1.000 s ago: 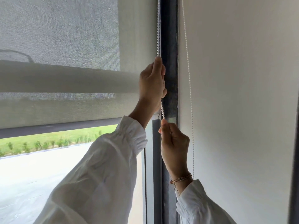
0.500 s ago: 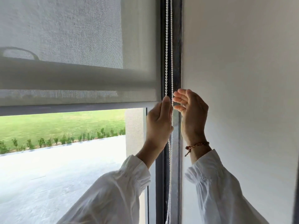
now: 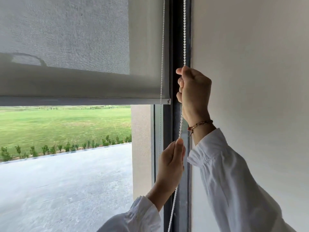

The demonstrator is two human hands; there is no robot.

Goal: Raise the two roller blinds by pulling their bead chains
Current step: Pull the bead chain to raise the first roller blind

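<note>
The right hand is closed in a fist around the front strand of the white bead chain, with the knuckles turned toward the dark window frame and a braided bracelet seen at the wrist. Below it, the left hand is closed more loosely on the same strand, which is pinched between the thumb and the side of the forefinger. The chain is held taut between the two hands and runs straight up from the right fist out of the top of the view; below the left hand it hangs slack and slants down out of the bottom edge. The return strand of the chain is seen just left of the hands, hanging untouched in front of the blind's edge. Both forearms are covered by white sleeves gathered at the cuffs.

To the left of the hands, the grey mesh roller blind is partly raised, its bottom bar lying level with the right wrist's upper part. Under that bar the glass is uncovered, and a paved terrace, a row of small shrubs and a green field are visible outside. To the right of the hands, beyond the frame, the second roller blind is seen as a pale sheet covering the whole pane.
</note>
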